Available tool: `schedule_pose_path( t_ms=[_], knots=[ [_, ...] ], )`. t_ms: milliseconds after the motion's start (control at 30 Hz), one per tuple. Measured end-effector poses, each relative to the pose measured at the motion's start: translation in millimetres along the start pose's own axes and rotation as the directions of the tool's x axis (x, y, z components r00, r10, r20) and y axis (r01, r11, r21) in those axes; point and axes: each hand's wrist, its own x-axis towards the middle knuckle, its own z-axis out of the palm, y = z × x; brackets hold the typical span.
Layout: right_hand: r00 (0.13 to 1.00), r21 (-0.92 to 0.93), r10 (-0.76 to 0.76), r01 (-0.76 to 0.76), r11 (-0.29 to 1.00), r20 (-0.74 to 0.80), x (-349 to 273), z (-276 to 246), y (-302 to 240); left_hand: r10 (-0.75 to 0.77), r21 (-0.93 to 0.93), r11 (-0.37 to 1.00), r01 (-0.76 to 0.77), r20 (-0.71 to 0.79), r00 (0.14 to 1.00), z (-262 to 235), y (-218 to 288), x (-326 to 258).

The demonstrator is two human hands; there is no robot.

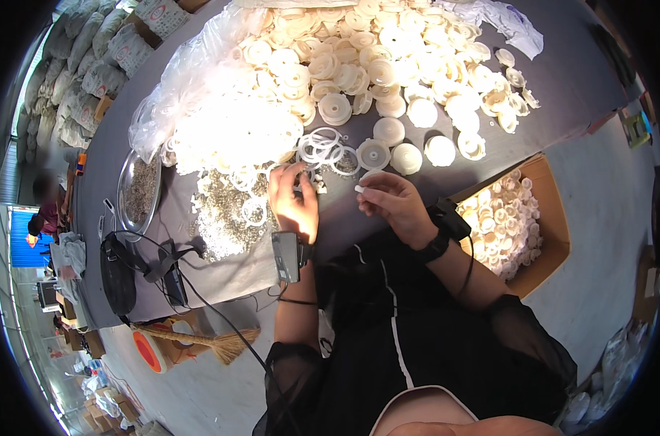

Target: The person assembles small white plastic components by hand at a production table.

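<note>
right hand grip: thumb and forefinger pinched together on a small white plastic piece, held up off the desk at chest height, just in front of the body. held clear like that it looks ready to be mated with something, my read.

left hand grip: fingers curled down onto the loose clear rings and small bits at the near edge of the ring pile. looks closed on something small but fingertips are hidden by the hand itself, so can't tell what, if anything, is clamped.

both wrists carry a black strapped device; the left one shows a grey box face.

layout reads as a feed-through bench:
- big heap of cream round plastic caps across the far side of the desk, a few singles pulled forward near the hands, within reach
- thin white rings heaped left of centre, partly spilling out of a clear plastic bag
- round metal tray of small greyish parts further left, plus a scatter of similar small parts between tray and left hand
- open cardboard box at the person's right, below desk level, part filled with the same cream caps; sits right beside the right elbow, probably so pieces drop in without a reach

also: black cable and black pouch on the near left desk edge, straw broom on the floor below, stacked sacks far left, another person at the far left edge, well apart.
</note>
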Motion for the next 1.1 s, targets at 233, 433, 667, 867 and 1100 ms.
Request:
schedule_pose_path(
  t_ms=[233, 433, 667, 867, 1100],
  knots=[
    [0.999, 0.046, 0.004, -0.005, 0.999, 0.036, 9.5, 16.1, 3.8, -0.333, -0.509, 0.763, 0.399, 0.219, 0.917, -15.8, 37.3, -18.3],
    [0.993, 0.069, 0.075, -0.082, 0.994, 0.096, 8.2, 16.2, -1.5, -0.392, -0.728, 0.457, 0.512, 0.352, 0.85, -21.4, 39.1, -25.7],
    [0.991, 0.109, 0.1, -0.11, 0.988, 0.088, 1.7, 15.3, -5.3, -0.399, -0.734, 0.371, 0.569, 0.427, 0.811, -20.3, 45.3, -25.8],
    [0.996, 0.079, 0.065, -0.07, 0.994, 0.062, -1.7, 12.3, -3.9, -0.453, -0.767, 0.223, 0.602, 0.465, 0.761, -12.9, 45.7, -30.4],
    [0.996, 0.214, 0.002, -0.021, 0.977, 0.089, -2.3, 8.1, -1.8, -0.46, -0.774, 0.106, 0.624, 0.518, 0.721, -9.6, 48.7, -29.7]
  ],
)
